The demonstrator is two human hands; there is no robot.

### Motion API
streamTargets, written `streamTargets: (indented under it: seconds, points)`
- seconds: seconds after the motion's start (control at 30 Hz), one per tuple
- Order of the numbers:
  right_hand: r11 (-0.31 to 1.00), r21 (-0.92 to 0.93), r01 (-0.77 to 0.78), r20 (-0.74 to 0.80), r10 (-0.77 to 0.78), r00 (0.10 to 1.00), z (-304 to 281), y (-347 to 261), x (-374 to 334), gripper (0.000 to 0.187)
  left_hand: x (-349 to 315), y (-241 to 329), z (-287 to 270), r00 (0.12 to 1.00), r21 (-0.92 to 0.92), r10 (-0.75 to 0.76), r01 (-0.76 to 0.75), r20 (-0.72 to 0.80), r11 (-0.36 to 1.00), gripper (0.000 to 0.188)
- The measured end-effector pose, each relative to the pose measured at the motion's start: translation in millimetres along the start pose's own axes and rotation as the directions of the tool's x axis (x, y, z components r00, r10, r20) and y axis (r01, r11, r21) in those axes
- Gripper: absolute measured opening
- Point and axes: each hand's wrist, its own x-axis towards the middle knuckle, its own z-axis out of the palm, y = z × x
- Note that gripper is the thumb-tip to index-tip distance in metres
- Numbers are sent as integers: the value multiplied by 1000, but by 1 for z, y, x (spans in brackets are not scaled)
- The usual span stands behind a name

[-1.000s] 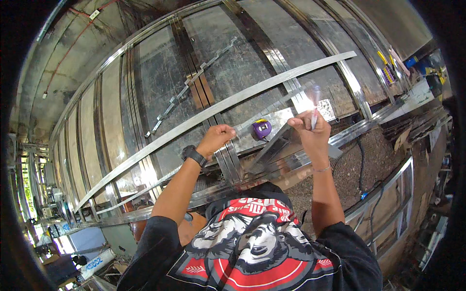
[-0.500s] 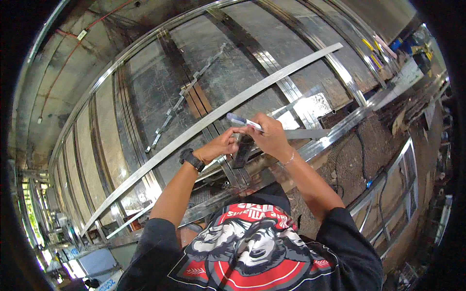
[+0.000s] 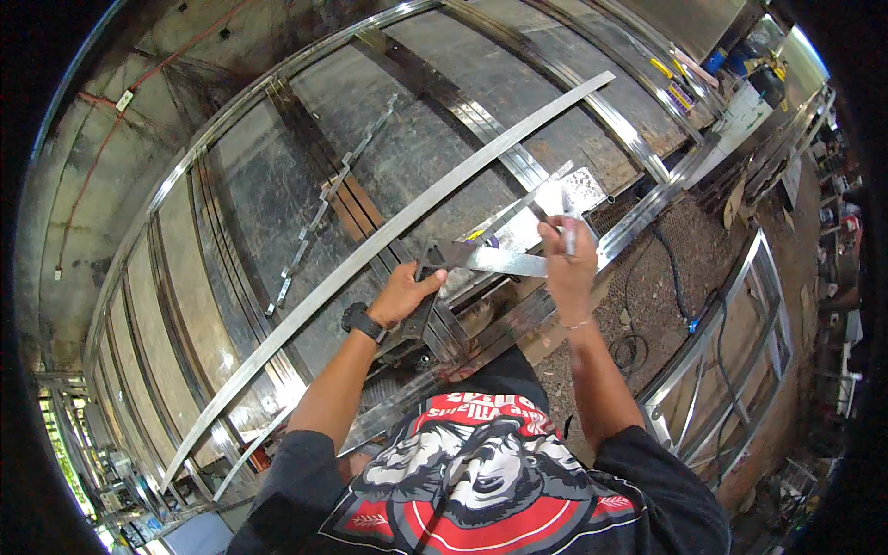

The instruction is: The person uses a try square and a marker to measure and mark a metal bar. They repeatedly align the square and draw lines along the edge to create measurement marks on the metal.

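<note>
My left hand [image 3: 407, 294] is closed around the dark body of a measuring square [image 3: 504, 260], its thumb lying across it. The square's flat silver blade points right toward my other hand. My right hand [image 3: 569, 264] grips a pen [image 3: 569, 233], slightly blurred, above the right end of the blade. Just beyond both hands, a long silver metal bar [image 3: 398, 225] lies slantwise across the framework. Parts of the square's dark body are hidden by my left fingers.
Metal frame rails [image 3: 504, 139] cross dark panels beneath. A jagged metal strip [image 3: 338, 190] lies left of the bar. A shiny sheet piece [image 3: 583, 190] sits beyond my right hand. Another metal frame [image 3: 731, 351] and a dark cable [image 3: 671, 268] lie on the ground at right.
My right hand has moved right with the pen, away from my left hand. My left hand has shifted slightly left and now grips the square, whose blade shows more plainly.
</note>
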Motion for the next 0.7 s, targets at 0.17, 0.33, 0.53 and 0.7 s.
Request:
streamTargets:
  seconds: [0.17,0.33,0.53,0.7]
  points:
    - [961,78,-266,415,212,885,-26,35,-15,29,7,-5,-13,992,-85,-122,123,13,989,40]
    - [969,93,-229,496,154,854,-15,47,-22,28,4,-10,-21,979,-283,-192,203,67,937,32]
    - [959,12,-284,468,246,849,-29,14,-18,43,-3,-7,-26,977,-418,-175,209,119,884,34]
    - [894,23,-447,469,385,795,-62,15,-34,44,-2,3,-27,972,-440,-235,219,19,871,33]
